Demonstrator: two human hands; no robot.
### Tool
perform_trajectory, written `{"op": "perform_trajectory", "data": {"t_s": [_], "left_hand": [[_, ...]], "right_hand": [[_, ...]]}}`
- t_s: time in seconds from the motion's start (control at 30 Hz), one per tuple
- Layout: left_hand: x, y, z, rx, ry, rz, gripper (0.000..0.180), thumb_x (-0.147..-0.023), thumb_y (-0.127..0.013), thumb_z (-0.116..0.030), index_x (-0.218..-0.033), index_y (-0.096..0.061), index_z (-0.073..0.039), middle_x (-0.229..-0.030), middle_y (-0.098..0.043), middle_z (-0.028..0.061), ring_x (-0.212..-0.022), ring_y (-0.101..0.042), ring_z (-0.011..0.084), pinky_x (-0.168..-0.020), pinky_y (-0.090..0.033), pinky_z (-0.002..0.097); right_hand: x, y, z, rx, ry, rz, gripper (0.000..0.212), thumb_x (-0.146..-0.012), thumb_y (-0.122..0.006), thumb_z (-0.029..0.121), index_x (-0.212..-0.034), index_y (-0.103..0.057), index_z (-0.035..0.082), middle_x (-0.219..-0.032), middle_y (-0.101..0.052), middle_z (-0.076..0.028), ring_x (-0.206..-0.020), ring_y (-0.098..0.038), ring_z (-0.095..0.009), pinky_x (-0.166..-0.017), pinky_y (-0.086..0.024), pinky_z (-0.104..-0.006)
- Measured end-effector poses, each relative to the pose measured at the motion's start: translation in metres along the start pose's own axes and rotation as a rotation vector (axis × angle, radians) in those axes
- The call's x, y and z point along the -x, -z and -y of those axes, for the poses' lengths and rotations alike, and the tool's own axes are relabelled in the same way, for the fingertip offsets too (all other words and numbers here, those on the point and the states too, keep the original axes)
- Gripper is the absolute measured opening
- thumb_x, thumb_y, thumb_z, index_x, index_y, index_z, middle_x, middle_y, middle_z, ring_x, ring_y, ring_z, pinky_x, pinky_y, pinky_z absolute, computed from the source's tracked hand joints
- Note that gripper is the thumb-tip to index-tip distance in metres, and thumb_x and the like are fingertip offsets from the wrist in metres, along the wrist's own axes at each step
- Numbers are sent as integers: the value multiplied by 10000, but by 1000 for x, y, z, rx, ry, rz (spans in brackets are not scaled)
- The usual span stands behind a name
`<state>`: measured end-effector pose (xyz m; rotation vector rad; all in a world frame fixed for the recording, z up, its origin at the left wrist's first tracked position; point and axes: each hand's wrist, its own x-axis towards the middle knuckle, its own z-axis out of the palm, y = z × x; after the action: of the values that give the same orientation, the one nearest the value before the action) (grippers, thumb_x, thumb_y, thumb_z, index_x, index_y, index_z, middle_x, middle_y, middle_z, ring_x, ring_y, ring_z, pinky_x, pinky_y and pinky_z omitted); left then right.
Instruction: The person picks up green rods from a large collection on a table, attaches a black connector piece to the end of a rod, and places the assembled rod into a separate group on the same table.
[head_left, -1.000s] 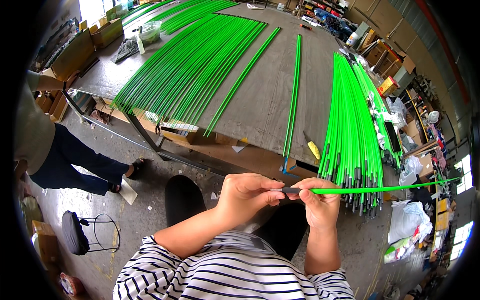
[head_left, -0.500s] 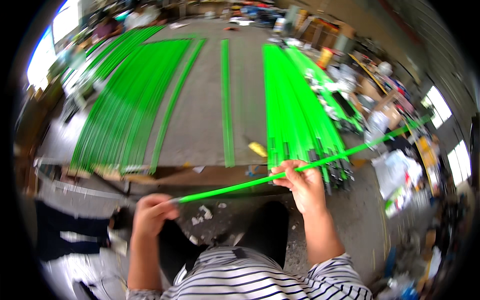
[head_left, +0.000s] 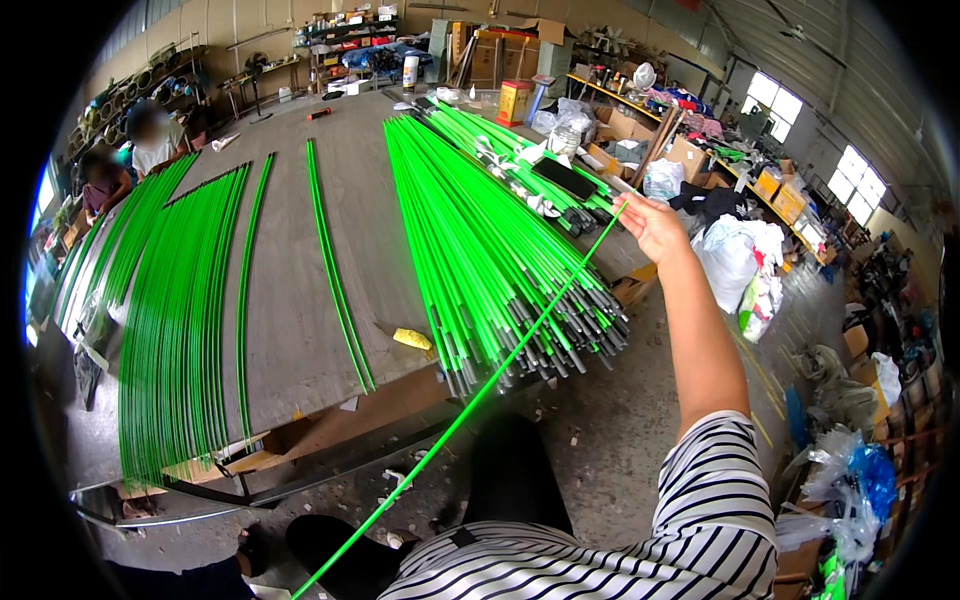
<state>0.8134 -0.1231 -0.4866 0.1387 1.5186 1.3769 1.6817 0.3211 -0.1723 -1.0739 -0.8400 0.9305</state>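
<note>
My right hand point(head_left: 655, 228) is raised beyond the table's right corner, its fingertips pinching the upper end of a long thin green rod point(head_left: 480, 390). The rod slants down across the front of the bundle and leaves the picture at the lower left. My left hand is out of sight. Beneath the rod, a thick bundle of green rods point(head_left: 480, 250) with dark grey ends fans out over the table's near edge. Farther left lie a pair of thin green rods point(head_left: 328, 245), a narrow strip of rods point(head_left: 248, 290) and a wide row of thin green rods point(head_left: 185, 320).
On the grey table point(head_left: 288, 310) are a crumpled yellow piece point(head_left: 412, 339), a black phone-like slab point(head_left: 564, 178), a red-and-yellow tin point(head_left: 514, 103) and a spray can point(head_left: 411, 72). Two people sit at the far left. White sacks point(head_left: 735, 262) stand on the right.
My right hand has gone from midway along the rod to its upper end, up and to the right. My left hand, previously at the rod's lower end, has left the view. The view has turned.
</note>
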Motion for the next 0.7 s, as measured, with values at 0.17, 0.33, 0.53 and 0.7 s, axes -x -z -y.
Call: {"op": "perform_trajectory", "data": {"t_s": [0.17,0.33,0.53,0.7], "left_hand": [[15,20,-6,63,46,68,180,-804,-572,-165,-905,-585,-17,-781,-574,29,-600,-485,80,-492,-389,176],[24,16,-15,27,47,181,130,-814,-554,-143,-878,-575,-31,-728,-540,10,-579,-449,65,-488,-368,170],[21,19,-16,47,43,198,118,-816,-553,-126,-879,-578,-30,-739,-554,16,-578,-462,73,-481,-376,173],[23,15,-16,43,18,158,114,-813,-564,-123,-875,-581,-29,-745,-563,16,-579,-472,80,-480,-384,179]], "right_hand": [[-13,4,2,-13,-18,-2,205,-785,-643,115,-919,-579,-25,-887,-627,-143,-805,-628,-216,-711,-534,-280],[-18,3,2,11,-19,-9,238,-791,-635,118,-963,-560,-28,-895,-624,-151,-814,-626,-214,-707,-535,-273],[-17,6,3,-79,-7,-84,249,-817,-606,138,-968,-550,-51,-947,-609,-165,-874,-612,-231,-760,-517,-279],[-8,2,3,-139,6,25,264,-829,-582,105,-1011,-527,-77,-983,-596,-169,-903,-602,-235,-794,-506,-279]]}}
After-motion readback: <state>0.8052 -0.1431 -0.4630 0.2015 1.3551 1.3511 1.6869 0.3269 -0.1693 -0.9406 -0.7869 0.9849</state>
